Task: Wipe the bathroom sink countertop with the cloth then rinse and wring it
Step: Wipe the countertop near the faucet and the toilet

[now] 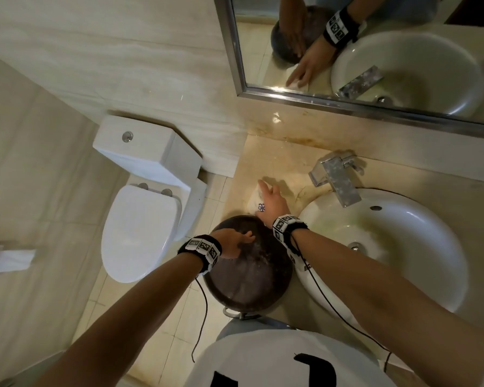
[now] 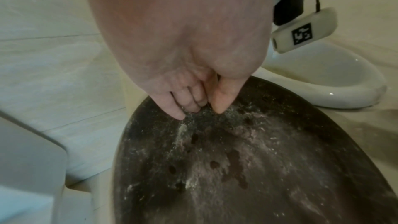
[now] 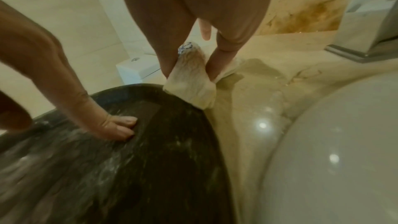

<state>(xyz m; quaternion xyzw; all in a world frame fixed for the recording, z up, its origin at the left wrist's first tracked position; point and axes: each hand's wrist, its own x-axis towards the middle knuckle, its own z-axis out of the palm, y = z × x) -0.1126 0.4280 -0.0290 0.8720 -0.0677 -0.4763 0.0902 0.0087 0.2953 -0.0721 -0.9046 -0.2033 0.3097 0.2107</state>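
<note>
A white cloth with a small blue print lies on the beige stone countertop left of the sink. My right hand presses it flat with straight fingers. In the right wrist view the right hand straddles the cloth, which looks stained yellowish and touches the rim of a dark round pan. My left hand rests its fingertips on that pan. From the left wrist, the left hand touches the dusty, speckled pan and grips nothing.
A chrome faucet stands behind the white basin. The mirror hangs above the stained backsplash. A white toilet is left of the counter, with a paper roll on the wall. The pan takes up the counter's front left corner.
</note>
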